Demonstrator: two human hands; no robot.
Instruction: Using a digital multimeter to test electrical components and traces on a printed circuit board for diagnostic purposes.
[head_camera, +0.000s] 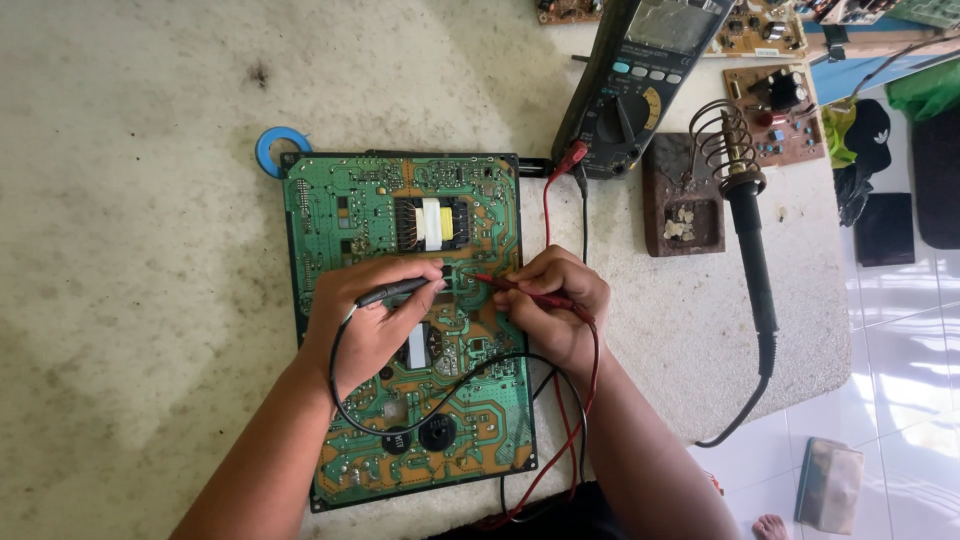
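Head view: a large green circuit board lies flat on a stained pale table, in the centre of the frame. The left hand rests on the board's middle, its fingers pinched around a black probe whose tip points right toward the board's centre. The right hand, just right of it at the board's right edge, is closed on a red probe with its tip pointing left; the two tips sit near each other over the board, and whether they touch it cannot be told. A black wire loops from the left hand across the lower board, and a red wire curves down past the right wrist. At the top centre stands a dark multimeter, with both wires running up to it. To its right a soldering iron lies with its tip in a coil stand, its cord trailing to the lower right. A blue ring lies at the board's upper left corner
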